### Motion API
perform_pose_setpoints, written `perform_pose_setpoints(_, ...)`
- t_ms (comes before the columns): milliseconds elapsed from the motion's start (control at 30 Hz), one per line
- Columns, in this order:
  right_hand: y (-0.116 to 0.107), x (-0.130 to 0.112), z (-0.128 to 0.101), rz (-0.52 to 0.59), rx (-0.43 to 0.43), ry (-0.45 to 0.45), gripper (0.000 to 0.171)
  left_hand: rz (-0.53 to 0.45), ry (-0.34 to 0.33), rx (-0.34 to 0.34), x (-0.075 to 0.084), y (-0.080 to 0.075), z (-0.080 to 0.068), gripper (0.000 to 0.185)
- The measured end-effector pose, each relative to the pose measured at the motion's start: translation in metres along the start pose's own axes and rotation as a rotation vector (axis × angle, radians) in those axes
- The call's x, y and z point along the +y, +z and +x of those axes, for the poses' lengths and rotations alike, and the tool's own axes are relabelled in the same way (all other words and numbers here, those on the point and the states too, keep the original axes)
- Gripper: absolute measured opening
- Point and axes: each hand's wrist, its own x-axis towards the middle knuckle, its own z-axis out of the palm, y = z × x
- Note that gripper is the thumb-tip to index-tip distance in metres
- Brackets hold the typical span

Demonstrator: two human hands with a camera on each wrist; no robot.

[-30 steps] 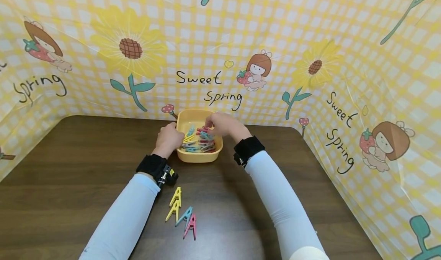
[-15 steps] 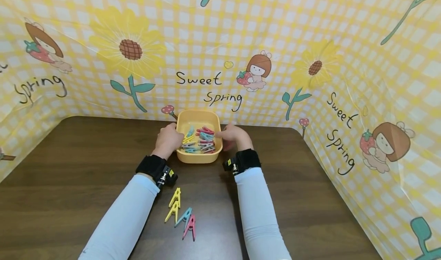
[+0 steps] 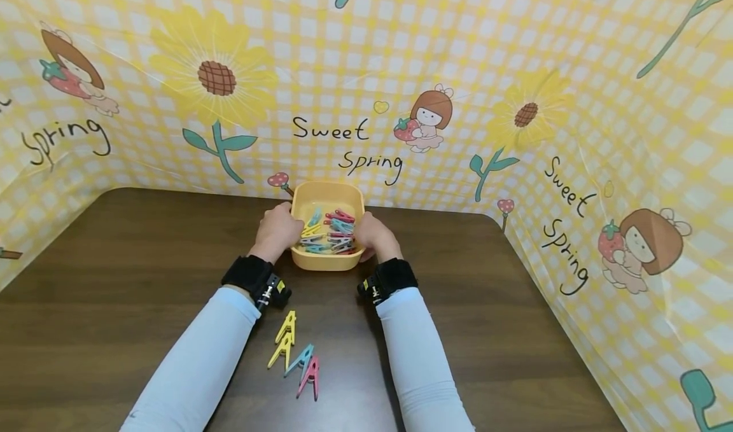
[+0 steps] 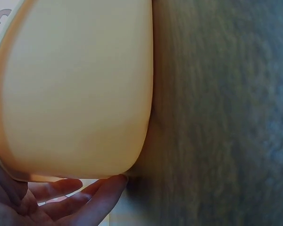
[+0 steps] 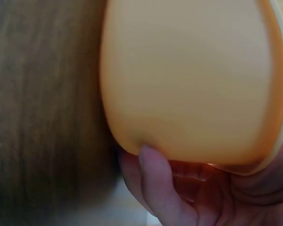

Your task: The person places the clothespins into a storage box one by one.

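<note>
A small yellow plastic tub (image 3: 328, 261) with rounded corners and a rolled rim stands on the dark brown wooden table (image 3: 114, 273), toward its far edge at 12 o'clock from the person. Its walls are smooth, plain and slightly translucent, and they taper toward the base. Inside lies a loose heap of plastic clothes pegs (image 3: 332, 231) in pink, teal, yellow and white, filling the near half.

The left hand (image 3: 279, 231) is at the tub's 9 o'clock side, its grip closed round the wall: the left wrist view shows the fingers (image 4: 80, 200) curving under the rim and along the outer wall. The right hand (image 3: 373, 235) is at the 3 o'clock side and clasps the tub likewise, the thumb (image 5: 155, 183) pressed flat on the outer wall in the right wrist view. Whether the tub's base touches the table cannot be told.

At 6 o'clock from the tub, between the two pale blue sleeves (image 3: 200, 362), four loose pegs (image 3: 293, 354) lie on the table: two yellow ones touching, then a teal one and a pink one just beside them. A yellow checked printed sheet (image 3: 515, 50) with sunflowers walls the table in.
</note>
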Motion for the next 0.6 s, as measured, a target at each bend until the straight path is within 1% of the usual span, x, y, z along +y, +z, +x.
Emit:
perform_pose_setpoints(100,0.000,0.001,0.002,-0.008,0.026,0.033,0.057,-0.005,0.013,-0.001,0.001,0.002,0.002,0.054)
perform_pose_setpoints(233,-0.003,0.002,0.004,-0.002,0.035,0.068,0.057,0.000,0.027,-0.003,0.003,0.005,0.005,0.054)
perform_pose_setpoints(333,-0.004,0.002,0.005,-0.002,0.051,0.080,0.058,-0.011,0.046,-0.015,0.004,0.001,0.005,0.056)
perform_pose_setpoints(400,-0.002,0.000,0.005,0.006,0.054,0.072,0.060,-0.022,0.078,0.003,0.005,-0.008,0.004,0.056)
perform_pose_setpoints(467,0.001,-0.002,0.007,0.011,0.041,0.064,0.062,-0.039,0.134,0.046,0.010,-0.025,-0.002,0.059)
perform_pose_setpoints(533,0.003,-0.004,0.007,0.010,0.022,0.070,0.063,-0.056,0.215,0.095,0.020,-0.045,-0.011,0.061)
perform_pose_setpoints(567,0.003,-0.004,0.007,0.005,0.018,0.076,0.064,-0.057,0.261,0.108,0.027,-0.056,-0.017,0.061)
perform_pose_setpoints(600,0.003,-0.004,0.007,0.001,0.017,0.084,0.065,-0.051,0.322,0.109,0.036,-0.067,-0.024,0.060)
